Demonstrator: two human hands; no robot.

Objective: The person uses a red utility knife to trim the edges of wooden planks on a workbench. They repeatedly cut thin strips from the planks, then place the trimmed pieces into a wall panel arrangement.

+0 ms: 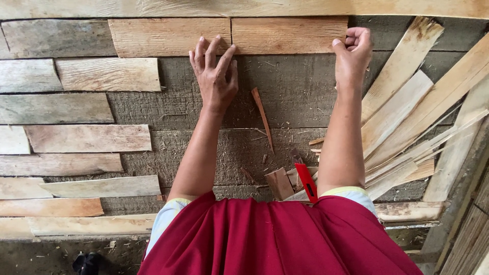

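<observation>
Nearest to us, we are wearing a red garment (275, 239) with pale sleeves, and just beyond it a red-handled tool (306, 181) is lying among short wood offcuts (279, 183) on the grey boards (295, 91). A thin reddish splinter (262, 117) is lying between our forearms, apart from both. To our right a loose fan of long pale shingles (407, 122) is leaning across the surface; to our left, rows of laid shingles (86, 137) are stepping away in courses.

Farther out, we are pressing our left hand (215, 76) flat, fingers spread and open, its fingertips resting on the lower edge of the left light shingle (168, 36), beside the seam where it is meeting the right light shingle (289, 34). Our right hand (352, 56) is curling into a loose fist at the right end of that right shingle, thumb against its corner; we cannot tell whether anything is being held inside it. A long plank (244, 7) is running across the far edge.
</observation>
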